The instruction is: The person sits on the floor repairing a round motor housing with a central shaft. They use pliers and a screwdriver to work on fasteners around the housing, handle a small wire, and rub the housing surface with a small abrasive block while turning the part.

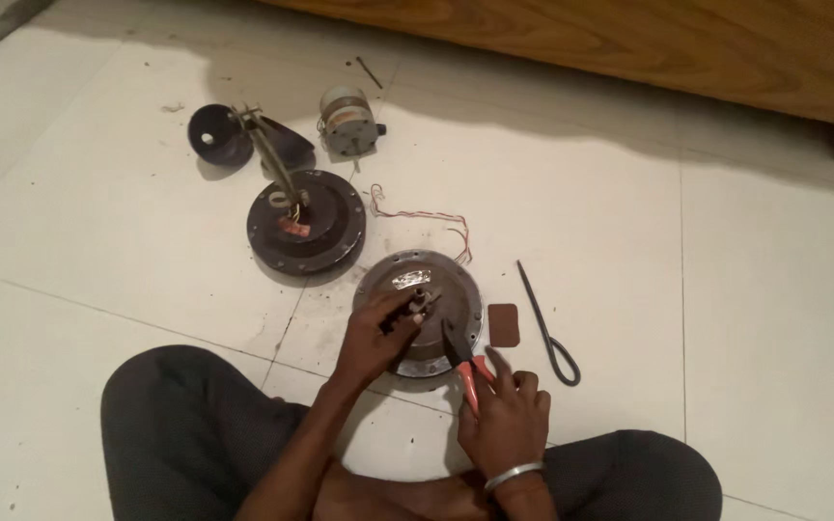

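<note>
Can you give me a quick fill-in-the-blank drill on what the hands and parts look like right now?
1. The right hand holds pliers with ____ handles.
2. The left hand rests on the round metal motor housing, which lies on the ____ floor.
3. The small brown square pad lies to the ____ of that housing.

Missing words: red; tiled; right

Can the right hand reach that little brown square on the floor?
Probably yes. The brown square lies just past the right hand, with bare floor between, though that hand is holding red-handled pliers.
</note>
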